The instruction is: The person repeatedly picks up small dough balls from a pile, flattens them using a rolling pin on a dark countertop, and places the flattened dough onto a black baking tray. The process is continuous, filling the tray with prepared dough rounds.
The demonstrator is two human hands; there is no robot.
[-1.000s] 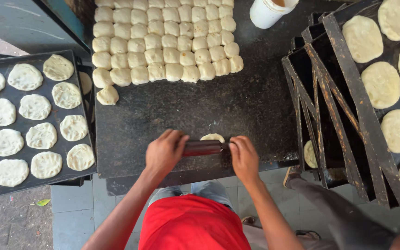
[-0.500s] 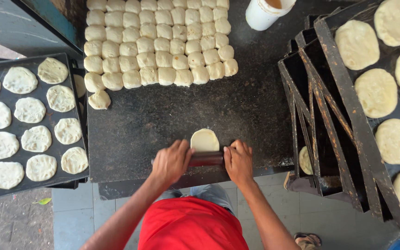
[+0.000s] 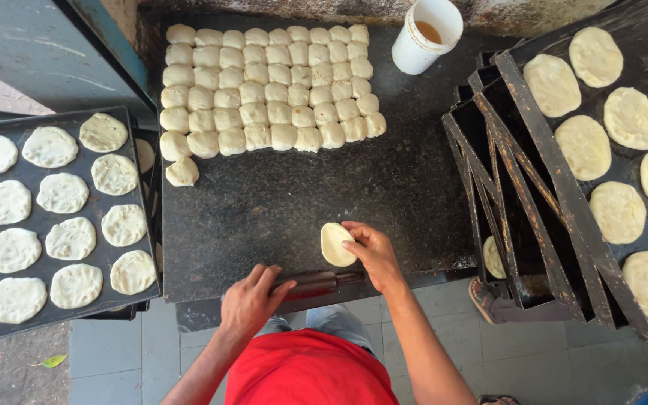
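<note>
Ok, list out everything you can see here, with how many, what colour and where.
Dough pieces: several dozen, pale cream, packed in a block at the back of the slab, one loose at its near left corner.
Flattened dough round: one, pale, near edge of the slab.
Rolling pin: one, dark reddish, along the slab's near edge.
Stone slab: one, black speckled, centre.
Left tray: one, black, holding rows of flattened rounds.
Right trays: several stacked, black, the top one holding flattened rounds.
Cup: one, white, brown liquid inside, back of the slab.
Left hand: on the rolling pin.
Right hand: fingers on the flattened dough round.
</note>
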